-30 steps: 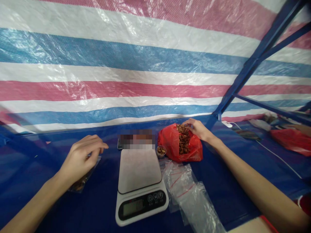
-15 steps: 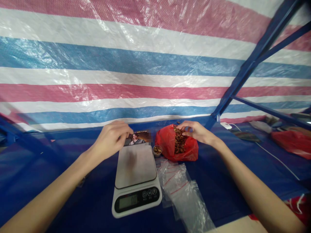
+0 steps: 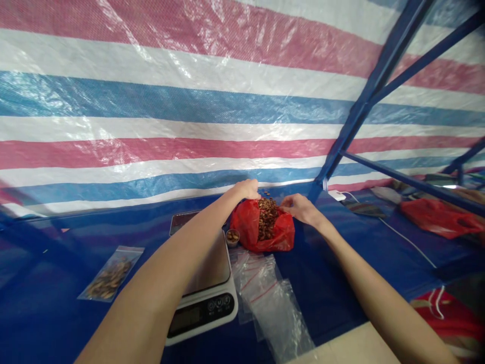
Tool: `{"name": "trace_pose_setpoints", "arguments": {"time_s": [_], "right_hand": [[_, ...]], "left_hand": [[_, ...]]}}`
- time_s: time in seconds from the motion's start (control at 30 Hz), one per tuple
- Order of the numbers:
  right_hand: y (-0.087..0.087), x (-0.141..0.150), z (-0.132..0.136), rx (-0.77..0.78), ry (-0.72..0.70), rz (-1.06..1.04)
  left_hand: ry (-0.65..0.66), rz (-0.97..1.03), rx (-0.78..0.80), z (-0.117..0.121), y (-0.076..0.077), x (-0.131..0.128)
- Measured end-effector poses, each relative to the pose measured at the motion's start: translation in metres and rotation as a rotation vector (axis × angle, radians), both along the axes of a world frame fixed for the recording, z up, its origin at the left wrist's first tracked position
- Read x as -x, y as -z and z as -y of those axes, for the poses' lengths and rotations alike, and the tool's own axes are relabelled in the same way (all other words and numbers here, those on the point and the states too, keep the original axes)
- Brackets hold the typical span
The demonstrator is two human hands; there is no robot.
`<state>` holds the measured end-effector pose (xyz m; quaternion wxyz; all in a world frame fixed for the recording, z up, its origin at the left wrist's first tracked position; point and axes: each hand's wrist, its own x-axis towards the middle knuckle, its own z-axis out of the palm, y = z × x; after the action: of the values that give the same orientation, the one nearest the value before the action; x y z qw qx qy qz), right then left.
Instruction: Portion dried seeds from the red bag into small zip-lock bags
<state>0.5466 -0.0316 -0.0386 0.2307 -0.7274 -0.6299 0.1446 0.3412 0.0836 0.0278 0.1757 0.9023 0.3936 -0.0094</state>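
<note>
A red plastic bag (image 3: 244, 225), its mouth spread wide, holds a heap of small brown nut-like pieces (image 3: 267, 217). At the bag's back left edge, my left hand (image 3: 248, 189) has its fingers curled on the rim. My right hand (image 3: 300, 208) pinches the rim on the opposite side. Left of the bag stands a small round cup (image 3: 232, 236) with a few brown pieces in it. The white kitchen scale (image 3: 212, 317) lies partly under my left forearm. Clear zip bags (image 3: 265, 293) are fanned out in front of the red bag.
A filled zip bag (image 3: 109, 277) lies on the blue surface to the left. Blue metal bars (image 3: 356, 121) rise at the right before a striped tarp (image 3: 170, 101). Farther right are a white cable (image 3: 411, 243) and another red bag (image 3: 439, 215). A few loose pieces lie behind the open bag.
My left hand has moved right, from the dark picture card behind the scale to the red bag. My right hand has left the brown pieces for the bag's right rim. The view has shifted right.
</note>
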Motion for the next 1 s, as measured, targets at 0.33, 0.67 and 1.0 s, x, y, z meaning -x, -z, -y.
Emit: {"name": "trace_pose_setpoints", "arguments": {"time_s": [0.33,0.67,1.0], "right_hand": [[-0.020,0.000,0.009,-0.058,-0.114,-0.165],[-0.056,0.011,0.035,-0.097,-0.317,-0.434],[-0.057,0.056,0.049,-0.345,-0.420,0.023]], "left_hand": [[0.066,0.137,0.073,0.001,0.013,0.008],[0.031,0.529,-0.036,0.009,0.009,0.043],[0.153,0.498,-0.136,0.034,-0.006,0.076]]}}
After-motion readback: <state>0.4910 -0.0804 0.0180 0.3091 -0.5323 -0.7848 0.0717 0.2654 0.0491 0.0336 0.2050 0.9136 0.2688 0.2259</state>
